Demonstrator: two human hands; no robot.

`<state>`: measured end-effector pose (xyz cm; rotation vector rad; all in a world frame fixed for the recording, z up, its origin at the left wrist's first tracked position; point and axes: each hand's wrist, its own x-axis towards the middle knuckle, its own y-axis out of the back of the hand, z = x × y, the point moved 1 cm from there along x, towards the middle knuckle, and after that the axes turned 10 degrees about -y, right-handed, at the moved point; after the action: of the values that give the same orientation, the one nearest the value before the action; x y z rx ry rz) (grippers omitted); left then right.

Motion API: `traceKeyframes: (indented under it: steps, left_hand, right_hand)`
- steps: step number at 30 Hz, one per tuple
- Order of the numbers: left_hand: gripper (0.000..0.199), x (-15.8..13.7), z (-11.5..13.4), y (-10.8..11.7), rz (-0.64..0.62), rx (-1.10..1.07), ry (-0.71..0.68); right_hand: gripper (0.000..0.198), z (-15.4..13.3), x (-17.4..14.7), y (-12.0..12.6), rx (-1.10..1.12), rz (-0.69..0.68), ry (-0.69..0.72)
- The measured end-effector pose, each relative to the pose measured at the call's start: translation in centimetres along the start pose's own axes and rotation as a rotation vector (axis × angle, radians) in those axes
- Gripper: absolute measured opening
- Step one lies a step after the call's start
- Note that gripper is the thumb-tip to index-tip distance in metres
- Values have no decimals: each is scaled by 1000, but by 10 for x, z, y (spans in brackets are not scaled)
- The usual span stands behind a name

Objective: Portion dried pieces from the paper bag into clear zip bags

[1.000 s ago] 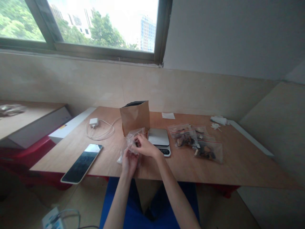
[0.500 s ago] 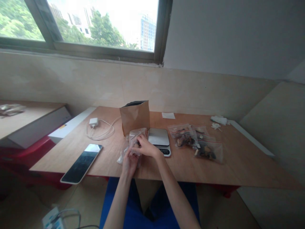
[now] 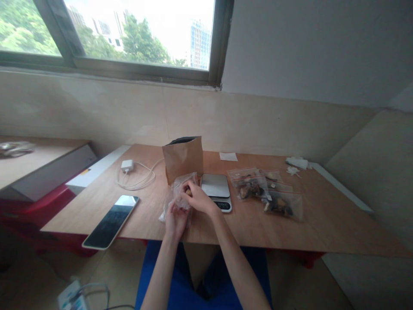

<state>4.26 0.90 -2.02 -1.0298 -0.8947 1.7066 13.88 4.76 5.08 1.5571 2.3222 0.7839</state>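
A clear plastic bag [image 3: 181, 184] is held upright in front of the brown paper bag [image 3: 183, 158]. My left hand [image 3: 176, 219] grips its lower part from below, fingers closed on the film. At the bag's upper right, my right hand [image 3: 196, 197] pinches a small brown piece [image 3: 189, 192], its exact kind too small to tell. More crumpled clear plastic [image 3: 163, 214] lies beneath and left of my hands. Just right of them stands a kitchen scale [image 3: 214, 186] with a bare light plate and a dark display panel.
Several zip bags [image 3: 250, 189] with dark and brown dried pieces lie right of the scale. A phone [image 3: 111, 221] overhangs the table's front edge at left. Behind it are a white charger [image 3: 127, 165] and cable. White paper [image 3: 228, 156] and crumpled tissue [image 3: 297, 162] lie toward the back.
My right hand has shifted slightly at the bag's opening, and a brown piece now shows between its fingers. The bag's film has folded differently. My left hand stays in place.
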Motion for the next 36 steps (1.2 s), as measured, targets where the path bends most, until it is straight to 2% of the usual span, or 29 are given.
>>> traceKeyframes:
  steps: [4,9,15,20,23,27,36]
  left_hand:
    - [25,1,0,1,30,-23,2]
    - [31,2,0,3,-24,-21,-3]
    - [36,0,0,3,-40,-6,-17]
    - [38,-1,1,2,-22,-3,-12]
    - [38,-1,0,0,-23,7,-12]
    - [39,-1,0,-1,-32,21,-5]
    - [35,2,-2,1,-41,46,-12]
  right_hand:
    - [9,-3,2,5,107,120,-22]
    - [13,-7,10,21,212,231,37]
    - [15,-37,39,53,223,448,243]
    - [12,-63,84,76,143,521,392]
    - [11,-66,110,82,87,530,415]
    - [14,-61,131,78,-23,494,392]
    - [18,-50,129,64,-125,412,392]
